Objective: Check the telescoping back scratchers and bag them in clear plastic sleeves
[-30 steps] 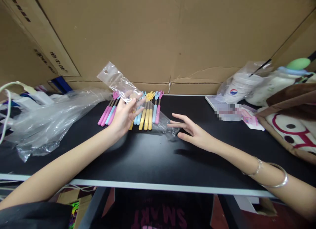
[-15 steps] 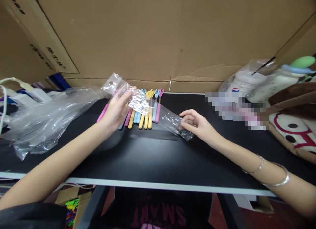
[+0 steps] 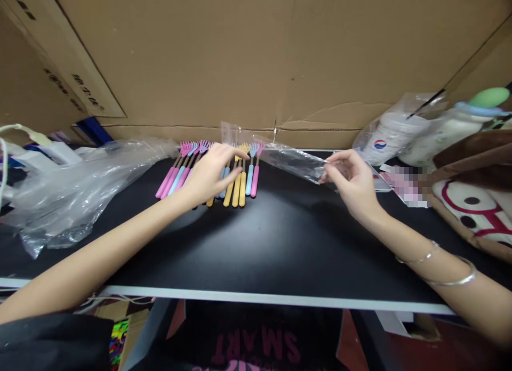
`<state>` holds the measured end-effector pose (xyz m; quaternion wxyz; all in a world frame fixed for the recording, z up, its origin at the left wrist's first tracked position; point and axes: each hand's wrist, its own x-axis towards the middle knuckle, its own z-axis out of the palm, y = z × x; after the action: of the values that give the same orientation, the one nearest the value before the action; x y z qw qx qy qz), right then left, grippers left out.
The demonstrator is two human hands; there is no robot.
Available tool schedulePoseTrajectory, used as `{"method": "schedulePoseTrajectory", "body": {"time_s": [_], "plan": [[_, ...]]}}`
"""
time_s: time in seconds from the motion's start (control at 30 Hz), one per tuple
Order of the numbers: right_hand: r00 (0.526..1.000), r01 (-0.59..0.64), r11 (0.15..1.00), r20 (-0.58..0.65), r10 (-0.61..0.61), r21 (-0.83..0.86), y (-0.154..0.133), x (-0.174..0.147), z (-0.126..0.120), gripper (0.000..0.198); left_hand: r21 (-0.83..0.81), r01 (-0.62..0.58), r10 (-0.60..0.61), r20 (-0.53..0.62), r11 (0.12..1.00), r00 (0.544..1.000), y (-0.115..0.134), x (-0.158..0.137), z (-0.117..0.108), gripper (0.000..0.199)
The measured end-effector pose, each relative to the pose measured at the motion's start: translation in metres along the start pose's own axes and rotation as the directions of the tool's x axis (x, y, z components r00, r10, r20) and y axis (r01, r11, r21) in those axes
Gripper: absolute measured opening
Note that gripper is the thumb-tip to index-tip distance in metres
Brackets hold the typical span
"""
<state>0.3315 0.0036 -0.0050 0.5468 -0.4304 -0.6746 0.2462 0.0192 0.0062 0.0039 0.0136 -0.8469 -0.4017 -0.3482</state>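
1. We see slim hand-ended sticks (image 3: 242, 190) in a side-by-side row, left of centre toward the far side, clawed heads far, handles near.
2. We make out pink, blue and yellow handles; the middle ones are partly hidden.
3. We see a long, clear plastic bag (image 3: 296, 161), pinched at its right end, slanting far leftward.

Right fingers (image 3: 340, 156) pinching clear bag (image 3: 296, 163), colored handles (image 3: 237, 191)

Left hand (image 3: 212, 166) has let go of the clear, narrow plastic bag (image 3: 294, 160); now palm-down, thumb spread, over the pink, blue and yellow claw-headed sticks (image 3: 237, 191). Right hand (image 3: 350, 176), open a second ago, now pinches the bag's end, pulled rightward. More left-side stick handles uncovered than half a second ago.
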Motion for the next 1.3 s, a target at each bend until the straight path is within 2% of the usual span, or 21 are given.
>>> {"method": "schedulePoseTrajectory", "body": {"time_s": [0.07,0.17,0.2,0.27,0.33,0.4,0.6,0.8,1.03,1.2,1.27,1.3], "plan": [[0.995,0.050,0.998,-0.086,-0.052,-0.029,0.003,0.006,-0.007,0.017,0.109,-0.112,0.084,0.236,0.988,0.968,0.001,0.008,0.014,0.030],[0.986,0.087,0.995,-0.141,-0.094,-0.055,0.006,0.011,-0.012,0.015,0.160,-0.144,0.069,0.398,0.977,0.915,-0.005,0.026,0.039,0.046],[0.986,0.082,0.995,-0.139,-0.088,-0.048,0.007,0.011,-0.012,0.014,0.169,-0.120,0.037,0.426,0.978,0.904,-0.008,0.032,0.047,0.051],[0.992,0.050,0.998,-0.115,-0.052,-0.027,0.009,0.010,-0.011,0.013,0.204,0.001,-0.097,0.461,0.979,0.882,-0.014,0.043,0.061,0.061],[0.997,0.015,1.000,-0.082,-0.015,-0.011,0.010,0.008,-0.008,0.012,0.228,0.099,-0.205,0.505,0.968,0.838,-0.018,0.051,0.071,0.067],[0.998,-0.002,1.000,-0.055,0.002,-0.006,0.011,0.006,-0.006,0.012,0.229,0.127,-0.234,0.537,0.965,0.811,-0.022,0.053,0.076,0.066],[0.999,-0.026,1.000,-0.028,0.026,0.014,0.012,0.004,-0.004,0.011,0.196,0.105,-0.191,0.495,0.975,0.848,-0.035,0.041,0.074,0.059],[0.999,-0.042,0.999,-0.012,0.042,0.015,0.010,0.003,-0.003,0.011,0.241,0.104,-0.209,0.466,0.965,0.860,-0.055,0.026,0.063,0.057],[1.000,0.031,0.997,0.005,-0.030,-0.077,0.005,-0.001,-0.002,0.011,0.262,0.066,-0.192,0.491,0.963,0.850,-0.070,0.018,0.045,0.058],[0.985,0.171,0.950,0.051,-0.164,-0.261,-0.001,-0.006,-0.003,0.006,0.245,0.096,-0.205,0.468,0.965,0.859,-0.075,0.016,0.046,0.058],[0.952,0.307,0.879,0.126,-0.280,-0.364,-0.003,-0.007,-0.004,0.007,0.234,0.122,-0.215,0.430,0.965,0.877,-0.074,0.015,0.047,0.057],[0.919,0.394,0.826,0.198,-0.342,-0.404,-0.004,-0.008,-0.005,0.009,0.228,0.131,-0.215,0.398,0.965,0.892,-0.074,0.014,0.047,0.056]]}}
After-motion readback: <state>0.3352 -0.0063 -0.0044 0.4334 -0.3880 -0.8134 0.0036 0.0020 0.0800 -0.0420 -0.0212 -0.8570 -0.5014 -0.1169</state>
